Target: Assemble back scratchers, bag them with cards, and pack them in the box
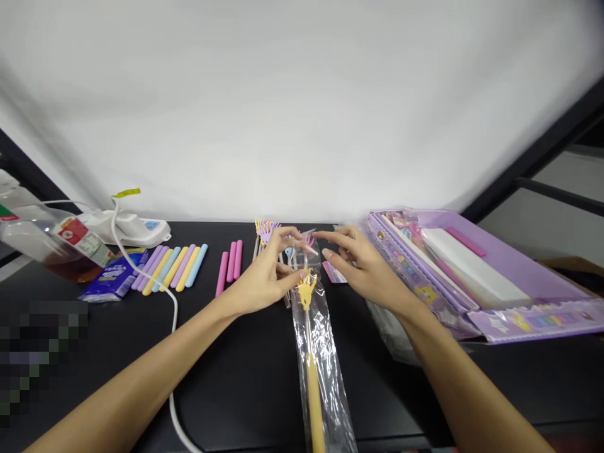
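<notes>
A yellow back scratcher [314, 396] with a hand-shaped head and a thin metal rod lies inside a clear plastic sleeve [336, 384]. My left hand [267, 274] is closed on the sleeve's upper end, thumb just above the yellow head. To the right of that end is my right hand [365, 267], its thumb and index finger apart and nothing visible between them. Behind my left hand, yellow and purple hand-shaped heads [267, 231] on metal rods are partly hidden. A small pink card [335, 274] lies beside my right hand.
Pink handles [231, 261] and a row of purple, yellow and blue handles [172, 267] lie left. Beyond them are a blue packet [113, 277], power strip [146, 231] and bottle [42, 233]. A white cable [173, 314] crosses the black table. An open purple box [514, 251] stands right.
</notes>
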`<control>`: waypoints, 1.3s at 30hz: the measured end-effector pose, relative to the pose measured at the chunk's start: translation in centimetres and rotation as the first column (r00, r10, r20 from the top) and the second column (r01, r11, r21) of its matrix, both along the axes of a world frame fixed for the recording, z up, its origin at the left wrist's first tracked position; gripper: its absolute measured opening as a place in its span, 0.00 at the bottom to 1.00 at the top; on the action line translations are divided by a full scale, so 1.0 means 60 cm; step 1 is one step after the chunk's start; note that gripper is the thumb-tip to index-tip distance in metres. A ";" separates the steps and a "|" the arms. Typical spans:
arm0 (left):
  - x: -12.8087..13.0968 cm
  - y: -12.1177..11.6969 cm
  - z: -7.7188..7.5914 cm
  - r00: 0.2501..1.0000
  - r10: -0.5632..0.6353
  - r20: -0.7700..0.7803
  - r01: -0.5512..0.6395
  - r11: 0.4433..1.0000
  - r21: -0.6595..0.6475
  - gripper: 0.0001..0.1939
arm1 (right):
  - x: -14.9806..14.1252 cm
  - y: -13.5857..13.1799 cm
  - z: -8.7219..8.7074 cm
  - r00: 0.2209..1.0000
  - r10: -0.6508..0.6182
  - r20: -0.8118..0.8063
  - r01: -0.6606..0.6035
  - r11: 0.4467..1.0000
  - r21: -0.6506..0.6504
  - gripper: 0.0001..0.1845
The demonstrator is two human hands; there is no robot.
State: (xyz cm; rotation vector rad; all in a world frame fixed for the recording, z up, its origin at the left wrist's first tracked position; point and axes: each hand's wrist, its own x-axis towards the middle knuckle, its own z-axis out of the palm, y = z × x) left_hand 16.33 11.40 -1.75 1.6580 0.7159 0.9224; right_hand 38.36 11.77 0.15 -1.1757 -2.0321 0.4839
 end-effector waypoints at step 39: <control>0.002 -0.004 -0.005 0.996 0.025 -0.084 -0.024 1.000 0.014 0.38 | 0.030 -0.005 0.014 0.931 0.142 -0.335 -0.156 0.988 -0.017 0.20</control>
